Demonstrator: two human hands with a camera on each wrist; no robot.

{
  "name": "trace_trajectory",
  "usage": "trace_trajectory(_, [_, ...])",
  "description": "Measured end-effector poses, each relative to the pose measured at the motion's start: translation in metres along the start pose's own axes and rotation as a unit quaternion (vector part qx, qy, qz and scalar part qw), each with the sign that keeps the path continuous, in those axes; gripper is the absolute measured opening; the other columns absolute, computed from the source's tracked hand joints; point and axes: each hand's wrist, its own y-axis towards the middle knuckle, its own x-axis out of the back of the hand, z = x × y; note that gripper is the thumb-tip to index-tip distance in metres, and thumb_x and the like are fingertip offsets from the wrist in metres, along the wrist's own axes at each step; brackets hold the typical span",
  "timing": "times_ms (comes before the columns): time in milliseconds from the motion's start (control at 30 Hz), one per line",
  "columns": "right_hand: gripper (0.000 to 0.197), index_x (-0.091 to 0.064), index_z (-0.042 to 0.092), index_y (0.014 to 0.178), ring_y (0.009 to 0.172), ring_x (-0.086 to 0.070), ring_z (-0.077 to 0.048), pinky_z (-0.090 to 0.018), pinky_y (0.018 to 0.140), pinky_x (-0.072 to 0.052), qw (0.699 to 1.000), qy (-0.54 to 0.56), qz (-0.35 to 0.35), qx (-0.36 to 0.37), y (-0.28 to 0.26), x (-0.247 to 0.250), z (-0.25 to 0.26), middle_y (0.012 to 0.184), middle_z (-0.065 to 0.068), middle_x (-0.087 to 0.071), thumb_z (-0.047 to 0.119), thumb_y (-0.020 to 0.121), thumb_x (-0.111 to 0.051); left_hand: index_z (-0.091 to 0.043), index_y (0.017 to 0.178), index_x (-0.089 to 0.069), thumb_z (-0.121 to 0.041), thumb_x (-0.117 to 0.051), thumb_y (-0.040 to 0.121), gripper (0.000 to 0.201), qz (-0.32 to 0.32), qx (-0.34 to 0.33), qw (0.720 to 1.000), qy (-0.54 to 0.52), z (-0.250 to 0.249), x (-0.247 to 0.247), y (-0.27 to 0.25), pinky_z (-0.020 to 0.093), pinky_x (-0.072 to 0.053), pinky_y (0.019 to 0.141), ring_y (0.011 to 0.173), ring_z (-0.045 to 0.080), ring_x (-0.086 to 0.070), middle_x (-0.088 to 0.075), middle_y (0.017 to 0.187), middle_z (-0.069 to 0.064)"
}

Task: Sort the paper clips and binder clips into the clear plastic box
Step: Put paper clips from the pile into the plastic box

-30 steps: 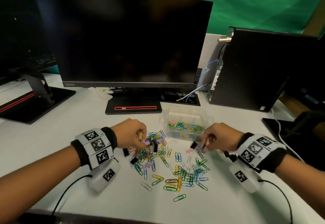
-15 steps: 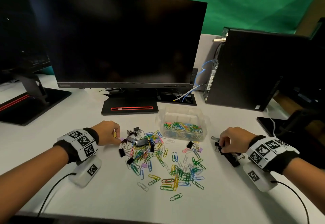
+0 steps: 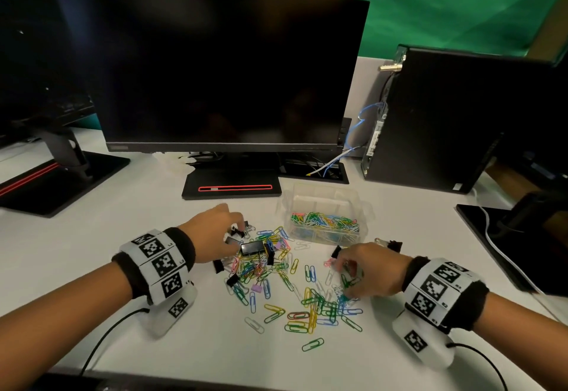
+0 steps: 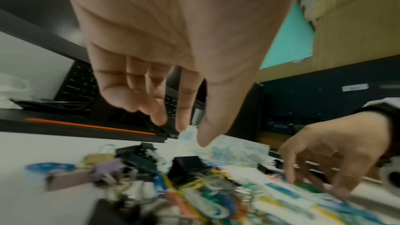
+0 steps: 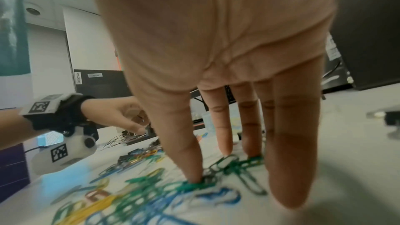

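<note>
Coloured paper clips (image 3: pixel 302 300) and black binder clips (image 3: pixel 252 247) lie scattered on the white desk. The clear plastic box (image 3: pixel 322 190) stands behind them, with paper clips (image 3: pixel 325 221) in its front compartment. My left hand (image 3: pixel 238 231) hovers over the far left of the pile, just above small binder clips (image 4: pixel 138 151); its fingers hang loosely and hold nothing. My right hand (image 3: pixel 347 277) is spread on the pile's right side. Its thumb and fingertips (image 5: pixel 194 175) press down on green paper clips (image 5: pixel 236 165). Two binder clips (image 3: pixel 392 244) lie apart behind the right hand.
A large dark monitor (image 3: pixel 215 68) and its base (image 3: pixel 230 187) stand behind the pile. A black computer tower (image 3: pixel 455 120) is at the back right, a second monitor stand (image 3: pixel 61 175) at the left, and a black pad with a white cable (image 3: pixel 507 252) at the right.
My left hand has moved from the pile's left edge forward and right over the binder clips. My right hand has come back left from the desk's right side onto the paper clips.
</note>
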Motion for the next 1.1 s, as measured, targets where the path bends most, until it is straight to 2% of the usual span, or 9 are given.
trace_trajectory(67, [0.033, -0.06, 0.019, 0.108, 0.081, -0.054, -0.011, -0.02, 0.068, -0.043, 1.0, 0.011, -0.01, 0.018, 0.003, -0.007, 0.005, 0.1, 0.002, -0.061, 0.026, 0.077, -0.069, -0.025, 0.109, -0.058, -0.032, -0.06, 0.084, 0.025, 0.022, -0.06, 0.998, -0.023, -0.012, 0.0, -0.007, 0.017, -0.037, 0.064, 0.074, 0.006, -0.046, -0.052, 0.094, -0.004])
trace_trajectory(133, [0.029, -0.062, 0.019, 0.106, 0.071, -0.05, -0.005, -0.015, 0.062, -0.04, 0.999, 0.026, -0.017, 0.04, 0.006, -0.013, 0.01, 0.093, 0.002, -0.059, 0.023, 0.078, -0.068, -0.025, 0.1, -0.062, -0.03, -0.063, 0.083, 0.018, 0.057, -0.106, 0.991, -0.057, -0.023, -0.005, -0.013, 0.016, -0.037, 0.06, 0.064, 0.002, -0.046, -0.06, 0.085, -0.005])
trace_trajectory(300, [0.025, -0.065, 0.021, 0.104, 0.063, -0.047, 0.0, -0.009, 0.059, -0.036, 0.995, 0.026, -0.018, 0.094, 0.013, -0.015, 0.024, 0.09, 0.005, -0.06, 0.021, 0.079, -0.067, -0.021, 0.096, -0.064, -0.026, -0.061, 0.084, 0.013, 0.1, -0.138, 0.985, -0.03, -0.034, -0.024, -0.018, 0.024, -0.044, 0.07, 0.056, -0.002, -0.044, -0.049, 0.064, -0.015])
trace_trajectory(433, [0.031, -0.06, 0.022, 0.116, 0.087, -0.05, -0.014, -0.023, 0.077, -0.04, 0.994, 0.007, -0.047, 0.099, 0.023, -0.01, 0.032, 0.109, -0.001, -0.056, 0.019, 0.085, -0.06, -0.017, 0.095, -0.063, -0.022, -0.058, 0.084, 0.013, 0.104, -0.132, 0.986, -0.016, -0.035, -0.031, -0.018, 0.017, -0.036, 0.06, 0.058, -0.001, -0.042, -0.05, 0.071, -0.011])
trace_trajectory(633, [0.051, -0.045, 0.021, 0.137, 0.123, -0.043, -0.026, -0.037, 0.103, -0.038, 0.993, -0.026, -0.023, 0.114, 0.041, -0.015, 0.043, 0.129, -0.008, -0.047, 0.014, 0.087, -0.054, -0.017, 0.092, -0.059, -0.021, -0.057, 0.086, 0.007, 0.105, -0.133, 0.985, -0.016, -0.037, -0.03, -0.019, 0.011, -0.03, 0.056, 0.063, 0.002, -0.043, -0.054, 0.081, -0.007])
trace_trajectory(800, [0.05, -0.043, 0.019, 0.139, 0.126, -0.04, -0.027, -0.039, 0.105, -0.035, 0.988, -0.049, -0.01, 0.148, 0.042, -0.017, 0.051, 0.134, -0.009, -0.045, 0.012, 0.09, -0.051, -0.021, 0.087, -0.056, -0.021, -0.054, 0.088, 0.002, 0.086, -0.114, 0.99, -0.014, -0.035, -0.025, -0.019, 0.02, -0.041, 0.07, 0.075, 0.009, -0.049, -0.057, 0.083, -0.005])
trace_trajectory(900, [0.047, -0.051, 0.019, 0.134, 0.124, -0.043, -0.025, -0.038, 0.105, -0.036, 0.983, -0.033, -0.005, 0.179, 0.038, -0.02, 0.051, 0.133, -0.007, -0.048, 0.007, 0.088, -0.052, -0.023, 0.084, -0.051, -0.02, -0.053, 0.087, 0.005, 0.072, -0.104, 0.992, -0.005, -0.032, -0.022, -0.018, 0.016, -0.036, 0.064, 0.078, 0.011, -0.047, -0.055, 0.084, -0.004])
trace_trajectory(1000, [0.041, -0.058, 0.016, 0.127, 0.123, -0.047, -0.02, -0.03, 0.106, -0.035, 0.979, -0.011, -0.001, 0.201, 0.032, -0.019, 0.048, 0.132, -0.004, -0.052, 0.006, 0.088, -0.054, -0.023, 0.083, -0.048, -0.021, -0.053, 0.088, 0.007, 0.069, -0.087, 0.994, 0.017, -0.028, -0.021, -0.014, 0.02, -0.036, 0.069, 0.079, 0.012, -0.045, -0.051, 0.083, -0.006])
trace_trajectory(1100, [0.038, -0.059, 0.017, 0.125, 0.119, -0.05, -0.02, -0.031, 0.104, -0.038, 0.978, -0.004, -0.003, 0.207, 0.027, -0.016, 0.05, 0.129, -0.005, -0.056, 0.009, 0.088, -0.055, -0.022, 0.085, -0.048, -0.022, -0.053, 0.089, 0.006, 0.069, -0.079, 0.994, 0.025, -0.025, -0.022, -0.011, 0.02, -0.034, 0.068, 0.079, 0.012, -0.043, -0.048, 0.083, -0.007])
